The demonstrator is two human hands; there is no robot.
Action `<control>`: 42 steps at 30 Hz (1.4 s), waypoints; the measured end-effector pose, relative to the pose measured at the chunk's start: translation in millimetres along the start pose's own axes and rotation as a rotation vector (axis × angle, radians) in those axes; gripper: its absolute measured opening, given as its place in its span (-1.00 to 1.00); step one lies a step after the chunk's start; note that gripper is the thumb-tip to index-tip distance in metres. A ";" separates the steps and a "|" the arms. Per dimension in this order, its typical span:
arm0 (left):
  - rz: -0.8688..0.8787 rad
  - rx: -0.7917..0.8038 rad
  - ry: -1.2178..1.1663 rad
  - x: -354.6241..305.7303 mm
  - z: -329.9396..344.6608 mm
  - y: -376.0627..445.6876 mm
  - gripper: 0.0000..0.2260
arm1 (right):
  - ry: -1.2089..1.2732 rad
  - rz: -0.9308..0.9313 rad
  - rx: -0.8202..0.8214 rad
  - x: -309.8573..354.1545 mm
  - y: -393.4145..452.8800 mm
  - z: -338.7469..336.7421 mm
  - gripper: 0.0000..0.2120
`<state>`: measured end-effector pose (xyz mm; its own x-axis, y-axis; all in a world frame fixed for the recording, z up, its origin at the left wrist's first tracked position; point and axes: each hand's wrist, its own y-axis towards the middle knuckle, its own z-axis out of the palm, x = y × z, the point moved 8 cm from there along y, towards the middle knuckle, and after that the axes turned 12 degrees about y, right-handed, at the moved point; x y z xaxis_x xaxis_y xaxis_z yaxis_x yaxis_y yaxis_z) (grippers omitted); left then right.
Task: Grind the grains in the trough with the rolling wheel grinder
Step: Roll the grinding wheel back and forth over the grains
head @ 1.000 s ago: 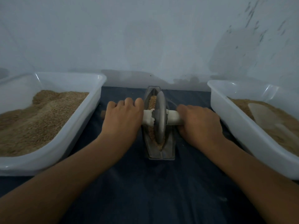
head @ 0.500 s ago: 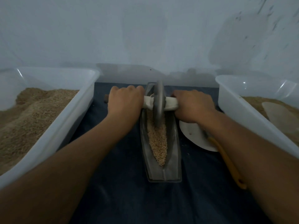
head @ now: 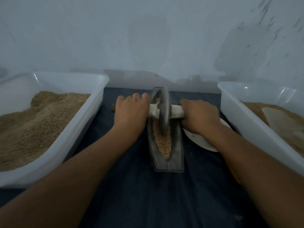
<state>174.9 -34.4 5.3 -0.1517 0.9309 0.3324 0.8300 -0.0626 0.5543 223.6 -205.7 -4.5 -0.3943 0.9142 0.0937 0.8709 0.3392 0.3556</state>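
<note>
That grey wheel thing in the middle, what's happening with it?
A person is grinding grain. The left hand and right hand each grip one end of the white-wrapped axle handle of a grey metal grinding wheel, which sits toward the far end of a narrow grey metal trough holding tan grains. White plastic tubs of grain stand on either side.

dim, bluish light; soft focus, wide-angle bending at edges.

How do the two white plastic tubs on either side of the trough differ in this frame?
The left white plastic tub holds a heaped mound of brown grain with nothing on it; the right white plastic tub holds a flatter layer with a pale scoop lying on it. Both are translucent, rectangular and rest on the dark cloth.
</note>
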 end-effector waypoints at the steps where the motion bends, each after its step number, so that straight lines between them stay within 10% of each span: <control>1: 0.000 0.002 0.000 0.8 -3.5 -6.7 -0.84 | -0.005 -0.021 -0.018 3.9 -7.2 -3.2 -0.78; 13: 0.036 0.051 -0.013 7.7 -22.2 -50.1 -0.57 | -0.110 -0.152 -0.168 35.9 -60.2 -40.3 -0.86; 32: 0.023 0.005 0.027 -0.5 25.4 42.4 -0.93 | 0.105 0.039 0.148 -10.2 48.6 12.5 -0.54; 42: -0.006 0.039 0.008 3.2 15.9 17.6 -0.84 | 0.002 0.006 0.038 1.8 25.1 -0.8 -0.74</control>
<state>197.5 -26.8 4.0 -0.1611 0.9282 0.3355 0.8495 -0.0427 0.5258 244.5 -195.7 5.3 -0.3898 0.9158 0.0970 0.8835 0.3421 0.3198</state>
